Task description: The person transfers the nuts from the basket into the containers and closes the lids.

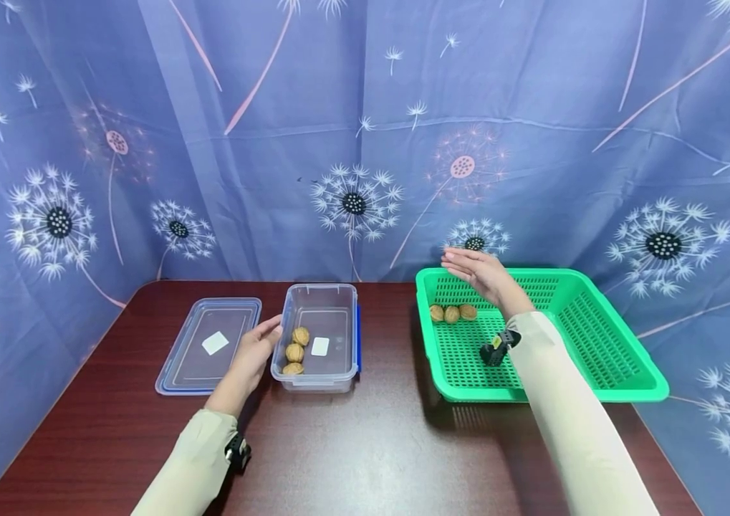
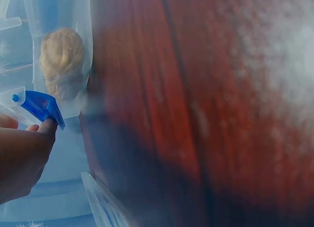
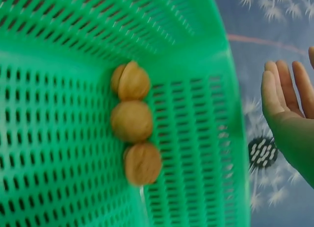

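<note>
From the head view, the left hand is resting against the left side of the see-through container, its fingers lying mostly straight. Just to the right of its fingertips, inside the container, three walnuts are lying in a row near the left wall, and a white label is showing beside them. On the container's side farther from this hand, a blue flap is hanging. To the left of the same hand, a see-through lid is lying flat on the counter, bearing a white sticker. The right hand is hanging over the far left part of the green basket, holding nothing, its fingers straight. Below it, three more walnuts are sitting side by side along the basket's far wall, by the left corner.

In the left wrist view, a fingertip of the left hand is touching a blue latch at the container's side. Above this hand, what look like two walnuts are showing blurrily through the plastic.

In the right wrist view, the right hand is showing past the basket's rim, fingers extended and slightly spread, with the three basket walnuts lying apart from it, in a row, and a patterned blue curtain hanging behind it
</note>
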`<control>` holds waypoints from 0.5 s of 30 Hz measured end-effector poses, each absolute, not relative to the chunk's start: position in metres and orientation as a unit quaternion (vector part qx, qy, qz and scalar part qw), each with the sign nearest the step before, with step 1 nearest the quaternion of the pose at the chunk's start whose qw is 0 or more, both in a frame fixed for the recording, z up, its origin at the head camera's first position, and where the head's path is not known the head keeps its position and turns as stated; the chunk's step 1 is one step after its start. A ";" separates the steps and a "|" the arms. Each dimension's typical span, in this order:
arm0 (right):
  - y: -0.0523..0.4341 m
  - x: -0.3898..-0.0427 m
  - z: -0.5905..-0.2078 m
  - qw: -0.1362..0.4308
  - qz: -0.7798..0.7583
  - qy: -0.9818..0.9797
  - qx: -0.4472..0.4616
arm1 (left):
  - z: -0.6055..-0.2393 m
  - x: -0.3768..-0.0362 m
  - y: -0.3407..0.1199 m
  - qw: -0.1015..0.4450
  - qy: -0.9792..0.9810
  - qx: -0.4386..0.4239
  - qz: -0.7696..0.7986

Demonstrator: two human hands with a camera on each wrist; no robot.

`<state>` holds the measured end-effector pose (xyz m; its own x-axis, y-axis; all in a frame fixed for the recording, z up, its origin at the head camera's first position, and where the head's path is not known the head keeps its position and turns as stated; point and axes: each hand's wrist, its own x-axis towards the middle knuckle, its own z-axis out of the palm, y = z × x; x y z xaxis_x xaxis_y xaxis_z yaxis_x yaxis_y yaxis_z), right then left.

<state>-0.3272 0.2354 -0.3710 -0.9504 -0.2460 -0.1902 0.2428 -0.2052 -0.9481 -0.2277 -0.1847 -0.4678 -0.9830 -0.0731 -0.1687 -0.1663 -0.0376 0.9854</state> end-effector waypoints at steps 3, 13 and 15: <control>0.244 -0.327 -0.378 0.163 -0.774 0.612 0.007 | -0.467 -0.227 -0.185 0.032 0.694 -0.087 0.714; 0.276 -0.327 -0.407 0.185 -0.708 0.681 -0.005 | -0.469 -0.229 -0.184 0.032 0.697 -0.090 0.711; 0.282 -0.327 -0.413 0.191 -0.694 0.694 -0.004 | -0.469 -0.228 -0.184 0.032 0.697 -0.090 0.710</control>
